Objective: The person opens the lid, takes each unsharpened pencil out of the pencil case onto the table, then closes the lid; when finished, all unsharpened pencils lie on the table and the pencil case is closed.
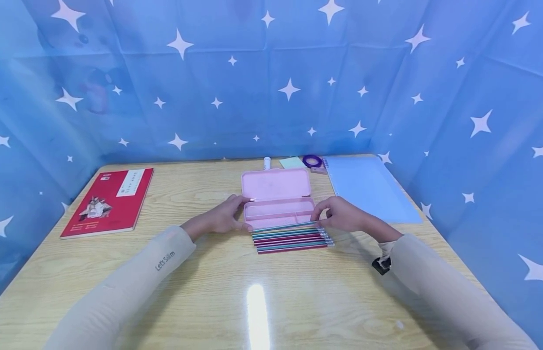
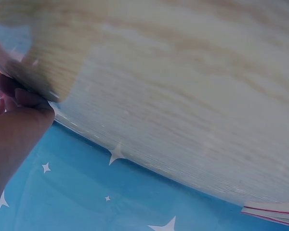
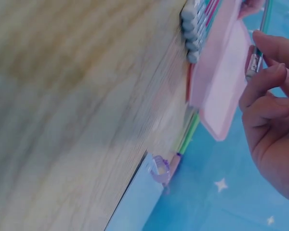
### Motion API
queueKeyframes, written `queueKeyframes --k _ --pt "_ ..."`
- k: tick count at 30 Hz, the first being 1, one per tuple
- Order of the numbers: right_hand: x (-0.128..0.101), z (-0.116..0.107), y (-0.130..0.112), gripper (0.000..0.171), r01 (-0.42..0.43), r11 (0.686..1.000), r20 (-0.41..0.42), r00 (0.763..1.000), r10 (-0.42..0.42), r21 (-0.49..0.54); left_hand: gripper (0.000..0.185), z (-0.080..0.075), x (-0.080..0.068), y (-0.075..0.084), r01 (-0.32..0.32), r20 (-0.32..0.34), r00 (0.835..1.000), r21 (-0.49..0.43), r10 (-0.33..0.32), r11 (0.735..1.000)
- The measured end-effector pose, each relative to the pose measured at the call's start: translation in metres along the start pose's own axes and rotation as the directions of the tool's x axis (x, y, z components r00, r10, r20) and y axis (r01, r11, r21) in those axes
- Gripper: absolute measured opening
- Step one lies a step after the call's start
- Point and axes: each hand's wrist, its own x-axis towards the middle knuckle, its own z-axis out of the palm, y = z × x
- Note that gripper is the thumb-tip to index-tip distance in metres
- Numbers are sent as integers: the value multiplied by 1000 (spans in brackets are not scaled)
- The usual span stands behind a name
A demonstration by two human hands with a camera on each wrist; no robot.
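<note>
A pink pencil case (image 1: 277,184) lies with its lid back and its divided tray toward me. My left hand (image 1: 225,215) holds the case's left side, index finger by the hinge and thumb at the front corner; in the left wrist view that hand (image 2: 24,103) is dim at the edge. Between thumb and fingers, my right hand (image 1: 343,215) pinches a green pencil (image 3: 266,18) near its metal eraser end, raised beside the case. Several red, teal and yellow pencils (image 1: 291,240) lie side by side along the case's front, erasers to the right.
A red book (image 1: 109,204) lies at the left. Behind the case are a white tube (image 1: 267,163), pale green paper (image 1: 292,162), a purple tape roll (image 1: 312,161) and a small eraser-like block (image 1: 318,170). A blue spiral pad (image 1: 372,189) lies at right. A starred curtain (image 1: 254,107) hangs behind.
</note>
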Motion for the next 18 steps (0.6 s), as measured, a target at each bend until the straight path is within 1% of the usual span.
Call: queueKeyframes --k 8,13,18 --pt "-22 9 -17 6 -1 999 22 1000 0 55 102 -1 0 -1 3 -5 1000 4 -3 1000" --pt "-33 18 -22 6 -17 998 49 999 15 53 102 0 1 -2 3 -2 1000 5 -3 1000" --pt "-40 23 -19 7 2 1000 71 997 -4 26 102 0 1 -1 1 -2 1000 5 -1 1000"
